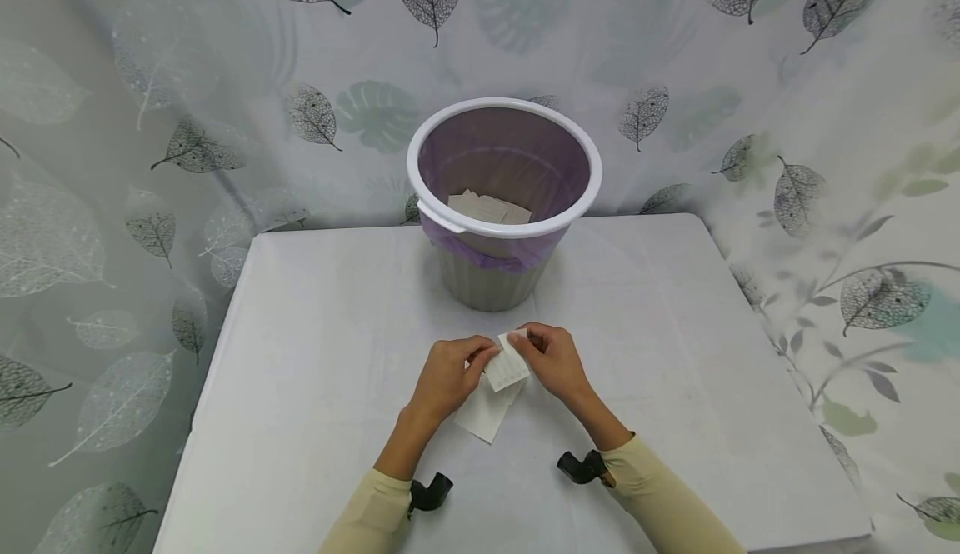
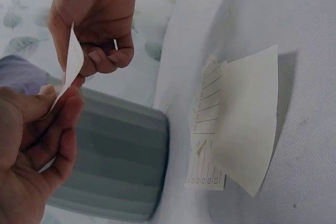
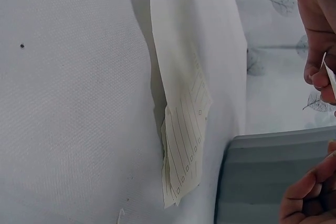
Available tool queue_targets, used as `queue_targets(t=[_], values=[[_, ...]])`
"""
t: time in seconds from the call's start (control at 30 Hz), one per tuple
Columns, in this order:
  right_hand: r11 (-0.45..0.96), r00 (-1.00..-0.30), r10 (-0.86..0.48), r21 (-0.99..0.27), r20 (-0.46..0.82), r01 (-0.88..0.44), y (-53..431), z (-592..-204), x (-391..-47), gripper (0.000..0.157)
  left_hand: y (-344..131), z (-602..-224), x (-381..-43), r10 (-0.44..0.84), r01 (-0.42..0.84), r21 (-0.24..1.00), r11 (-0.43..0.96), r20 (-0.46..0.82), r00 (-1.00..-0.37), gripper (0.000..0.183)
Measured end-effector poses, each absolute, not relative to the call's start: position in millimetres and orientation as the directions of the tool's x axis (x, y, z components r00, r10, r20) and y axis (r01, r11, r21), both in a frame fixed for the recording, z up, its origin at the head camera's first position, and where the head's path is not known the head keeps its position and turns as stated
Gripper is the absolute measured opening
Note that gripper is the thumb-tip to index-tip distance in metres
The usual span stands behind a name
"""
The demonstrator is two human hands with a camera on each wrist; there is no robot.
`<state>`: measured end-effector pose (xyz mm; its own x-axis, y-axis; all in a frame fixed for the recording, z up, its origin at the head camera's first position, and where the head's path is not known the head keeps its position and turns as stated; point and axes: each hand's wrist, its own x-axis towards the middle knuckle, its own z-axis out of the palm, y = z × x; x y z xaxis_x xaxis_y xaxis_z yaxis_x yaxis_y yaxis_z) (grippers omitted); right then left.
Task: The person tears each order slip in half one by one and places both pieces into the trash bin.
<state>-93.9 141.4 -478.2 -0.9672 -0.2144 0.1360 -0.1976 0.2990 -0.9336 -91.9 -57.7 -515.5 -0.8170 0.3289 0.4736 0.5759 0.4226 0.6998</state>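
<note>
A small slip of lined paper (image 1: 507, 366) is held up between both hands. My left hand (image 1: 448, 377) pinches its left edge between thumb and fingers. With thumb and fingers, my right hand (image 1: 555, 364) pinches the upper right part. The left wrist view shows the slip (image 2: 75, 59) edge-on and bent, and a thin white sliver by the right hand's (image 2: 97, 14) curled fingers. Below the hands, several overlapping paper slips (image 1: 483, 416) lie on the table. A blank one (image 2: 247, 119) is on top, with printed lines and small boxes on those beneath.
A grey bin (image 1: 491, 283) with a white rim (image 1: 592, 179) and purple liner (image 1: 517, 258) stands on the table beyond the hands. Pieces of paper (image 1: 487, 207) lie inside it. White cloth (image 1: 322, 329) covers the table, and leaf-patterned curtains (image 1: 225, 79) hang behind and at both sides.
</note>
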Motion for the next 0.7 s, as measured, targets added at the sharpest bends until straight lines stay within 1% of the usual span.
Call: queue_targets(t=[0.7], values=[[0.314, -0.973, -0.194, -0.931, 0.128, -0.186, 141.0, -481.3, -95.3, 0.011, -56.7, -511.6, -91.5, 0.327, 0.603, 0.695, 0.391, 0.508, -0.797, 0.007]])
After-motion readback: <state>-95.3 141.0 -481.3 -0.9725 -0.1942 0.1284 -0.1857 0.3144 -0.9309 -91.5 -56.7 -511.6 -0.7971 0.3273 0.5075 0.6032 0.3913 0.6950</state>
